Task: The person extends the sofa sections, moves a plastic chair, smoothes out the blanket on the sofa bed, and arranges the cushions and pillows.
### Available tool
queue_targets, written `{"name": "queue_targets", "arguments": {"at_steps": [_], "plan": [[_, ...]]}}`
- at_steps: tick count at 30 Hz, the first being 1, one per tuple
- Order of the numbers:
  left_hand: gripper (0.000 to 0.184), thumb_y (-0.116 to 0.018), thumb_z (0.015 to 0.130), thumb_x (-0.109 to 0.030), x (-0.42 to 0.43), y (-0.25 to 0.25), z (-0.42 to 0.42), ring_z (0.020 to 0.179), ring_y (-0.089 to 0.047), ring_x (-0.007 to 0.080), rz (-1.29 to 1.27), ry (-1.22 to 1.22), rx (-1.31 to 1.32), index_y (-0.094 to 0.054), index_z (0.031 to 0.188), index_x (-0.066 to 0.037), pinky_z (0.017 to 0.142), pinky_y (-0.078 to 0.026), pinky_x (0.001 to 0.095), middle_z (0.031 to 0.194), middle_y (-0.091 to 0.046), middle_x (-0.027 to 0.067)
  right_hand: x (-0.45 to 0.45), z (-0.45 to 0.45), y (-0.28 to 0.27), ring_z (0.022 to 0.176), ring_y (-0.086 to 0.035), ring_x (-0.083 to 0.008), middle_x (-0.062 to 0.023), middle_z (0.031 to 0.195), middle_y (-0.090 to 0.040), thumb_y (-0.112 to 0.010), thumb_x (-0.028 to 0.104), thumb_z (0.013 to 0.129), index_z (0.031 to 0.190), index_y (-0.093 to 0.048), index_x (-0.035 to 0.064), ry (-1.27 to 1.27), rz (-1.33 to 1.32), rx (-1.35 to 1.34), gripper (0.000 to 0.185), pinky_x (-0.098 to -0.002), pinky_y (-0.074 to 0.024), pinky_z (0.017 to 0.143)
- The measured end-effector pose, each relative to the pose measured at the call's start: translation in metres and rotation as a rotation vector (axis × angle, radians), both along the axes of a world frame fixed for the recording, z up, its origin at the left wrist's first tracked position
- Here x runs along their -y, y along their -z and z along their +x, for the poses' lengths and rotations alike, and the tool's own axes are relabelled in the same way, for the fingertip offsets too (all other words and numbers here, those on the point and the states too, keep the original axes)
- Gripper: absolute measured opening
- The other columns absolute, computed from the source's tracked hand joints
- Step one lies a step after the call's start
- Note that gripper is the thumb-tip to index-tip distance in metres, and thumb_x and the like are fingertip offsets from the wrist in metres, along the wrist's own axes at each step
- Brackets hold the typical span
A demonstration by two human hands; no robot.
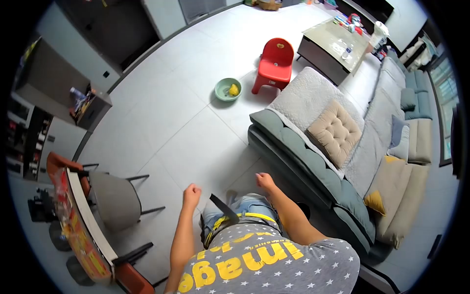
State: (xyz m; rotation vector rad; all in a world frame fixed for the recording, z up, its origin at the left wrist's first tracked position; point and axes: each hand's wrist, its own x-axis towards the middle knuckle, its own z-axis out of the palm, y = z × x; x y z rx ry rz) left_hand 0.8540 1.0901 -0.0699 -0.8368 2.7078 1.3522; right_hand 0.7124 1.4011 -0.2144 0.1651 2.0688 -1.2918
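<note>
My left hand (192, 194) hangs in front of me over the tiled floor, its fingers curled into a loose fist. Out to the right, my right hand (265, 181) is closed in the same way, near the back of the grey-green sofa (313, 171). No object shows in either hand, and neither touches anything. Farther ahead on the floor stands a green basin (220, 93) with a yellow cloth-like thing (233, 90) in it. Just beyond the basin is a small red chair (275, 68).
A tufted beige cushion (335, 132) lies on the sofa. Behind the red chair is a coffee table (338, 41) with several items on it. To my left, a grey chair (115, 201) stands by a dining table (90, 220). A cabinet (93, 110) lines the left wall.
</note>
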Motion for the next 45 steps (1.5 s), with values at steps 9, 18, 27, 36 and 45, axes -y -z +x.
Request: {"name": "queue_targets", "arguments": {"at_steps": [9,18,27,36,45], "plan": [[0.029,-0.063,0.076,-0.009,0.146,0.058,-0.225,0.047,-0.047,0.0177,0.25,-0.016,0.07,-0.039,0.06,-0.005,0.048,-0.04,0.0332,0.05,-0.042,0.0067,0.084,-0.163,0.006,0.054,-0.057,-0.0169,-0.0078,0.058,-0.058,-0.051,0.023,0.085,0.069,-0.059,0.0017,0.343,-0.115,0.008,0.028,-0.0324,-0.0459,0.052],[0.022,-0.056,0.074,-0.014,0.24,0.094,-0.528,0.051,-0.049,0.0317,-0.182,0.495,0.007,-0.042,0.061,-0.002,0.049,-0.038,0.0404,0.053,-0.047,0.0161,0.056,-0.177,0.031,0.051,-0.055,-0.0194,-0.0085,0.072,-0.058,-0.047,0.012,0.085,0.098,-0.052,0.0069,1.018,0.069,0.27,0.015,-0.0325,-0.0467,0.046],[0.026,-0.06,0.077,-0.015,0.048,0.04,-0.775,0.055,-0.047,0.0298,-0.05,0.828,0.031,-0.042,0.064,-0.001,0.054,-0.039,0.0389,0.059,-0.049,0.0153,0.033,-0.315,0.047,0.063,-0.056,-0.0155,-0.0075,0.086,-0.056,-0.047,0.008,0.08,0.11,-0.047,0.008,1.44,0.114,0.191,0.029,-0.0303,-0.0476,0.045],[0.048,-0.062,0.073,-0.012,-0.099,0.047,-0.925,0.115,-0.045,0.0322,-0.258,1.094,0.06,-0.047,0.119,-0.009,0.095,-0.038,0.0411,0.122,-0.05,0.0149,-0.054,-0.562,0.08,0.105,-0.055,-0.0337,-0.0193,0.111,-0.058,-0.058,0.027,0.075,0.118,-0.049,0.0052,1.061,0.303,0.098,0.05,-0.0385,-0.0426,0.09],[0.08,-0.068,0.071,-0.019,-0.209,0.137,-1.171,0.127,-0.031,0.0337,-0.676,0.948,0.088,-0.026,0.139,-0.016,0.101,-0.033,0.0464,0.143,-0.025,0.0163,-0.107,-0.772,0.093,0.113,-0.049,-0.035,-0.0223,0.12,-0.052,-0.059,0.025,0.075,0.125,-0.043,0.0001,0.624,0.316,-0.158,0.058,-0.0391,-0.0394,0.095]]}}
